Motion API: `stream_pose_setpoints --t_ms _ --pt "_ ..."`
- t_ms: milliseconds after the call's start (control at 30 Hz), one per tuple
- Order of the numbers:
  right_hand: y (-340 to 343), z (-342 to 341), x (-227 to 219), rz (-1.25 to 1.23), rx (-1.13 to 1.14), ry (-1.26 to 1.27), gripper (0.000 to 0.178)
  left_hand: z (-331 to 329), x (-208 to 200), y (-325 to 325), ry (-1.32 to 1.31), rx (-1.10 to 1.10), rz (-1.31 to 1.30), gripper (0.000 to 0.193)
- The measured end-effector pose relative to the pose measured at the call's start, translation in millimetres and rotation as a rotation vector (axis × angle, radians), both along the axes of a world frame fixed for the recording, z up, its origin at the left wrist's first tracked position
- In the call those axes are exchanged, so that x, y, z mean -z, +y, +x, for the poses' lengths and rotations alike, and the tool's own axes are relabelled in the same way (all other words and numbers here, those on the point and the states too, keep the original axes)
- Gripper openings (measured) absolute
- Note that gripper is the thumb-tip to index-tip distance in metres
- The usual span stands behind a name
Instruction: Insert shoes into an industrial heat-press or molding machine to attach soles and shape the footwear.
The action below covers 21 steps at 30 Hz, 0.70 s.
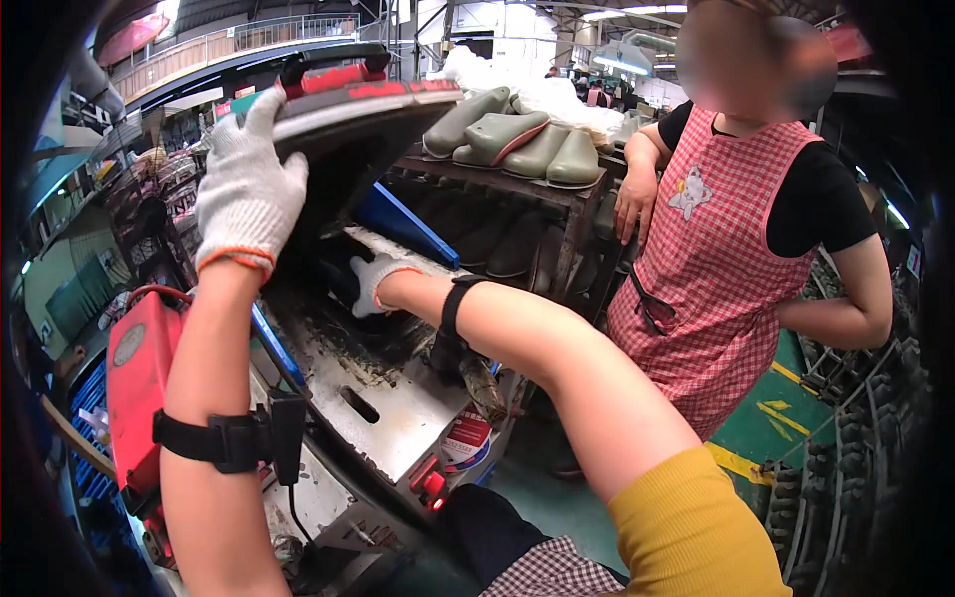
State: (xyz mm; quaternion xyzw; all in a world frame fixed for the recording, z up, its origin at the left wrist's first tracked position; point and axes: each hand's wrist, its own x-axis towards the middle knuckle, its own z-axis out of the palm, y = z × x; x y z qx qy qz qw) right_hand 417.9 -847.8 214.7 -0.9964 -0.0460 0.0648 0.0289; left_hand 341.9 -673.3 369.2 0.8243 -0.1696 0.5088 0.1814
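Observation:
My left hand point(251, 184), in a white knitted glove with an orange cuff, is raised at the left edge of a tilted lid point(348, 111), dark underneath with a red and black top. Its thumb and forefinger are spread, and the forefinger reaches the lid's rim. Under the lid, my right hand point(378, 283), gloved alike, reaches into the dark interior of a machine point(398, 413). The fingers bend around a black, rounded thing point(341, 283) whose kind is hidden in shadow. Blue bars point(403, 224) flank the opening.
Olive-green rubber boots point(507, 139) lie on a rack point(587, 184) behind the machine, more below. At the right stands a person in a red checked apron point(696, 269), one hand by the rack. A red box point(144, 373) sits left; a tub point(468, 443) is beside the machine.

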Motion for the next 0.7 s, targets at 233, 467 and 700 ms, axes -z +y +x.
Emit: stream_pose_setpoints --t_ms 233,467,700 --pt "-12.7 -3.9 -38.5 0.581 0.087 0.000 0.075 1.2 -22.5 21.5 0.168 0.053 0.077 0.078" --pt "-19.4 -149.4 -63.4 1.587 0.232 0.271 0.044 -99.3 47.5 75.6 0.940 0.635 -0.571 0.071" --pt "61.5 -292.7 -40.8 1.638 -0.191 0.194 0.069 -234.5 143.0 105.5 1.029 1.188 -1.403 0.060"
